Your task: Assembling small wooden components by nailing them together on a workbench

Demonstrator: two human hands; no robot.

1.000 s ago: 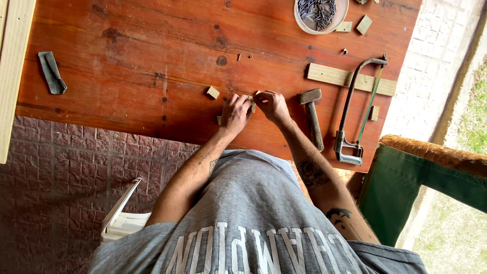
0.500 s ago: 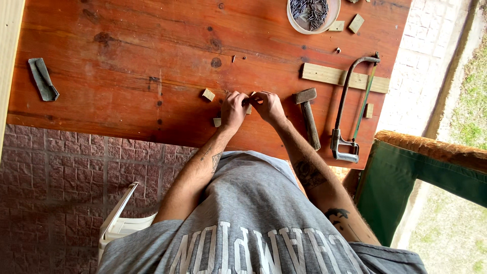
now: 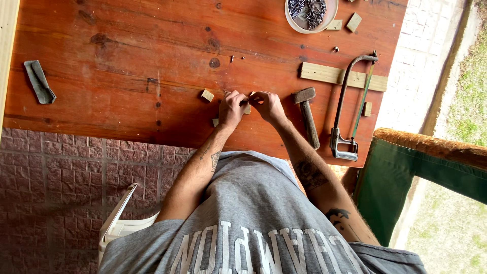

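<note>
Two hands pinch a small wooden block on a red-brown wooden worktop.

The left hand (image 3: 232,107) and right hand (image 3: 269,105) meet, fingertips closed on the small wooden block (image 3: 247,107) between them. One hammer (image 3: 306,114) lies just right of it, one hacksaw (image 3: 350,109) beyond; the worktop (image 3: 127,61) lies bare to the left.

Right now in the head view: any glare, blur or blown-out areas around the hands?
Head view: even daylight, no glare on the wooden table; left hand and right hand sharp, the small wood piece between them mostly hidden. Hammer and hacksaw crisp, soft shadows. Grass at the right edge looks washed out.
</note>
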